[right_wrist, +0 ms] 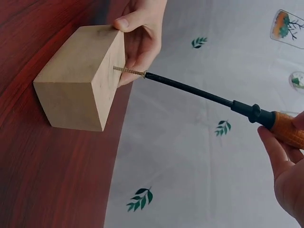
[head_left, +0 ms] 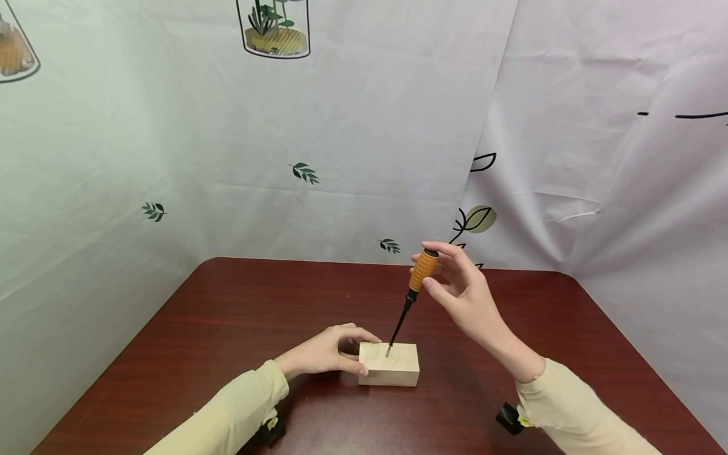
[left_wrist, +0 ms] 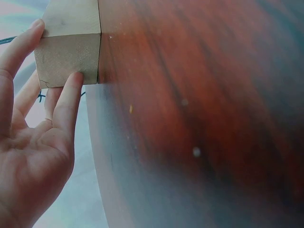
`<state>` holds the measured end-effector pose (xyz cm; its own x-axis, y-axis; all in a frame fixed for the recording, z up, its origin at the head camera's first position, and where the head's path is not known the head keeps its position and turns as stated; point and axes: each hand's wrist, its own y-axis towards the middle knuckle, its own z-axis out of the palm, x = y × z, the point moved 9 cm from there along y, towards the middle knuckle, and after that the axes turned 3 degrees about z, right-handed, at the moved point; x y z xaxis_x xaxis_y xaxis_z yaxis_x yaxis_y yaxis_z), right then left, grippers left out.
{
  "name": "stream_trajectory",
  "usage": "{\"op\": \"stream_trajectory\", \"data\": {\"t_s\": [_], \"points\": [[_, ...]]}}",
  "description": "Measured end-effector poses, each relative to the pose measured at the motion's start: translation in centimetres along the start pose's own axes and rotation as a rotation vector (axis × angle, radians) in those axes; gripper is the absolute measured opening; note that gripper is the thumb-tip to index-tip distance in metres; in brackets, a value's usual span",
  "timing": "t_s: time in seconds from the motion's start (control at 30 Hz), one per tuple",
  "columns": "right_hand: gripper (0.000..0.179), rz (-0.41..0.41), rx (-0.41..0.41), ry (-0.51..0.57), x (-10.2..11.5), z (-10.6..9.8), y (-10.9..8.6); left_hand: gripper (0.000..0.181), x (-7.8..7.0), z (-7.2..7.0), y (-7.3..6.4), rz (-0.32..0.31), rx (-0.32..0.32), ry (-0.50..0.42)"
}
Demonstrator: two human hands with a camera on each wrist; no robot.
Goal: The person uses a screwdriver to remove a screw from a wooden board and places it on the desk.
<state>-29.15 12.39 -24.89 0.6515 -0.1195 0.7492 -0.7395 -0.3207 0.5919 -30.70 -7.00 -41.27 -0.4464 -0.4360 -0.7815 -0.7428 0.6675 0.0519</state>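
Observation:
A pale wooden block (head_left: 402,364) lies on the table, and my left hand (head_left: 325,351) grips its left end, thumb at the near corner and fingers toward the far side. From the block's top a brass-coloured screw (right_wrist: 129,71) sticks up, much of its thread showing. The tip of a screwdriver (head_left: 423,270) with an orange handle and black shaft meets the screw's head. My right hand (head_left: 467,296) holds that handle between thumb and fingers, one finger near its top end. In the head view the screwdriver leans to the right.
The dark red wooden table (head_left: 256,297) has rounded back corners. Behind and beside it hangs a white curtain (head_left: 352,126) printed with leaves and jars. Small black devices sit at both wrists, below the light yellow sleeves (head_left: 574,404).

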Motion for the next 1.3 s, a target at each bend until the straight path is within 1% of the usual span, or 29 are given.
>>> {"op": "stream_trajectory", "data": {"t_s": [0.13,0.4,0.63,1.0,1.13,1.3], "points": [[0.053,-0.007,0.006,0.001,0.18,0.11,0.02,0.047,0.03,0.01,-0.01,-0.001,0.002,-0.006],[0.052,-0.012,0.045,0.032,0.53,0.33,0.10,0.047,0.01,-0.01,-0.04,-0.002,-0.001,0.002],[0.050,-0.023,0.035,0.053,0.81,0.02,0.10,0.048,0.01,-0.05,-0.07,0.002,-0.006,0.017],[0.050,-0.005,0.033,0.052,0.42,0.12,-0.03,0.048,-0.04,0.01,-0.06,0.003,0.000,0.015],[0.053,0.001,-0.002,0.031,0.26,-0.14,0.05,0.048,-0.08,-0.04,0.02,0.013,-0.004,0.014],[0.057,0.000,-0.067,-0.030,0.14,-0.52,-0.03,0.048,-0.11,-0.02,0.01,0.023,-0.004,0.016]]}}
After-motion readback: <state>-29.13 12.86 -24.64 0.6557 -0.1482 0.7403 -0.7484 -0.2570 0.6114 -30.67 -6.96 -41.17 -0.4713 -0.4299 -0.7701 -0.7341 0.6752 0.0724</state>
